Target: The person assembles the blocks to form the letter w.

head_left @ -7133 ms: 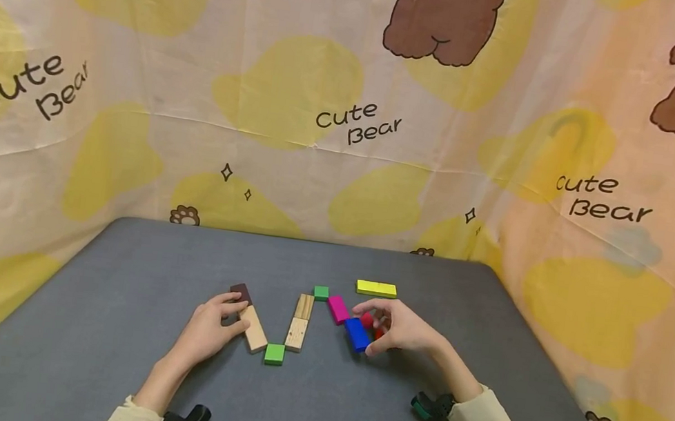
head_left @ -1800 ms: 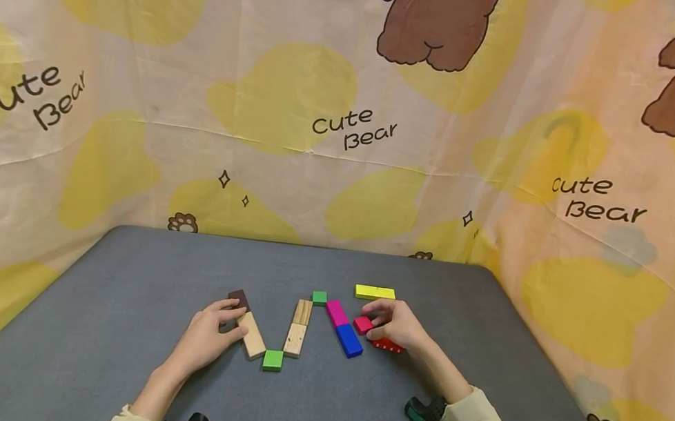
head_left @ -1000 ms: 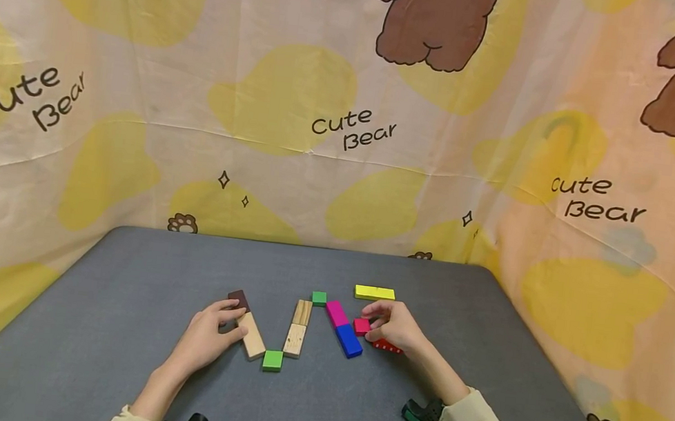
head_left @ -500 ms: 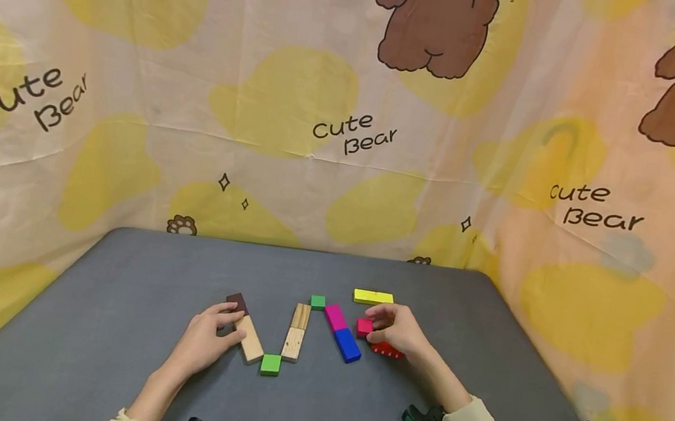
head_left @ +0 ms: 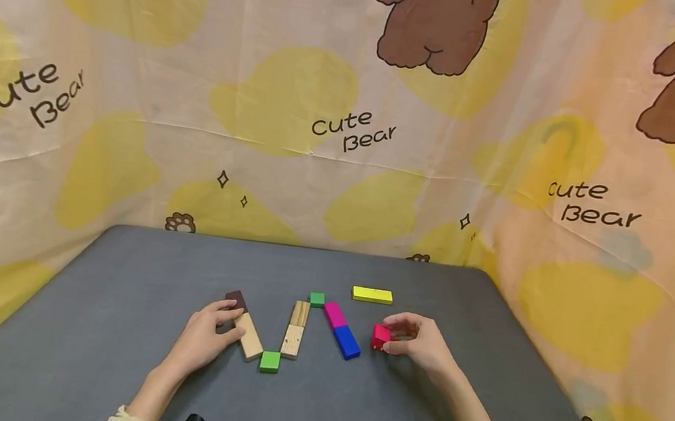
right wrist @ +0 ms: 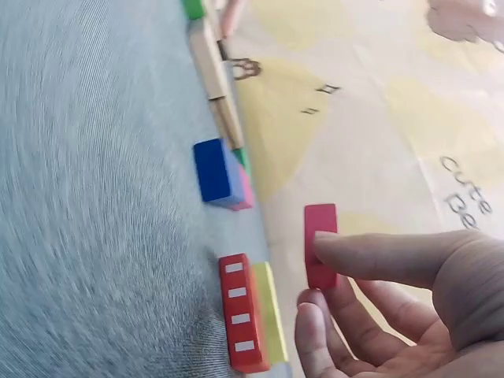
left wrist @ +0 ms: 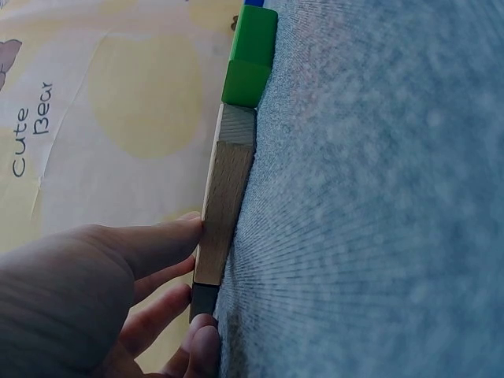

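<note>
In the right wrist view, my right hand (head_left: 419, 345) pinches a small pinkish-red block (right wrist: 320, 224) between thumb and fingers. Beyond it lies a red block with white marks (right wrist: 238, 315), which the held block overlaps in the head view. My left hand (head_left: 207, 333) rests beside the left end of the block row, its fingers relaxed. Its thumb touches a plain wooden block (left wrist: 224, 205) and its fingertips lie at a dark brown block (left wrist: 204, 300). A blue block (head_left: 347, 342) ends the row on the right, against a magenta block (head_left: 335, 315).
Between these ends, the zigzag row has a near green block (head_left: 270, 362), wooden blocks (head_left: 293, 341) and a far green block (head_left: 317, 300). A yellow block (head_left: 372, 295) lies apart at the back right. A patterned cloth (head_left: 288, 94) hangs behind the grey table (head_left: 112, 324).
Since the oldest frame, my right hand has let go of the blue block, now set in line with the magenta one. It took the pinkish-red block and just moved right. My left hand stays.
</note>
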The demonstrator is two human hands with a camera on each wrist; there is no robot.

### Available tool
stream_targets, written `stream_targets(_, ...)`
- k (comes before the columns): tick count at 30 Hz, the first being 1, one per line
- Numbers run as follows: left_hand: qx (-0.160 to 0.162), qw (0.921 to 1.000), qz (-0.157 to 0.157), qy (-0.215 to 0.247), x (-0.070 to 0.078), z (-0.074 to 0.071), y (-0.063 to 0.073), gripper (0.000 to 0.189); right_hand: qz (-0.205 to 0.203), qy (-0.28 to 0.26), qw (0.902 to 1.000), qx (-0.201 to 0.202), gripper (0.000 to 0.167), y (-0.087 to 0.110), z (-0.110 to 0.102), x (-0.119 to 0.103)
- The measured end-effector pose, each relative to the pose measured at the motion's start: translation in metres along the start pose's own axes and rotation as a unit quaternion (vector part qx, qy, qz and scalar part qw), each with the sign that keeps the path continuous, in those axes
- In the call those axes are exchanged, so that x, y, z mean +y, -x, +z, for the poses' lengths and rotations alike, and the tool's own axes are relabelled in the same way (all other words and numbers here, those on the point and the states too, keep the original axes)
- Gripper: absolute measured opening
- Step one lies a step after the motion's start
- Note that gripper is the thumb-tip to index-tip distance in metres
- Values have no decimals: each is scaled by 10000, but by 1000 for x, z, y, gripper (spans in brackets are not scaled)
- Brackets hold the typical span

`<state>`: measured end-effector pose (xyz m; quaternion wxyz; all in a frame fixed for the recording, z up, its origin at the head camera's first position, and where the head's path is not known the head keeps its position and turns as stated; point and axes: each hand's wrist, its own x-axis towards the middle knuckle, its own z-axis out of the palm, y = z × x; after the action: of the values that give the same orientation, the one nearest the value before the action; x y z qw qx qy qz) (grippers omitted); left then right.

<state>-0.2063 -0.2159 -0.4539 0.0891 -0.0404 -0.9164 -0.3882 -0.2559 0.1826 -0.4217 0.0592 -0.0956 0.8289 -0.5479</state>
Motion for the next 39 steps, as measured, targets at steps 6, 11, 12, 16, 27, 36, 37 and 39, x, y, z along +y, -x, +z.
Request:
stream_targets(6,98,9997,230,-51,-2,-3,-1,44,169,-429,9988,141,38,16,11,-11)
stream_targets(11,133,9994,291,-90,-2,-4,-2,44,64,-488,9988,-19,39,21,20,-14)
stream_targets(12,126,9995,283,-97,-1,-3,-2,44,44,-470,9989,-46,39,22,21,-13)
stream_targets(16,126,9996,259,-50,0,-2,-2,44,112,-387,9992,-67,38,23,20,-8)
stream_targets(27,127,9996,240,-44,1,-1,-1,44,301,-334,9984,-340,39,22,22,0)
stream_targets(36,80,9999,130,-46,2,-1,2,44,211,105,9994,-264,41,19,30,9)
stream_targets(37,79,9999,127,-49,1,-1,2,44,205,114,9994,-259,41,18,30,10)
stream_targets(39,76,9999,115,-44,1,-1,2,44,188,139,9994,-244,41,18,31,11)
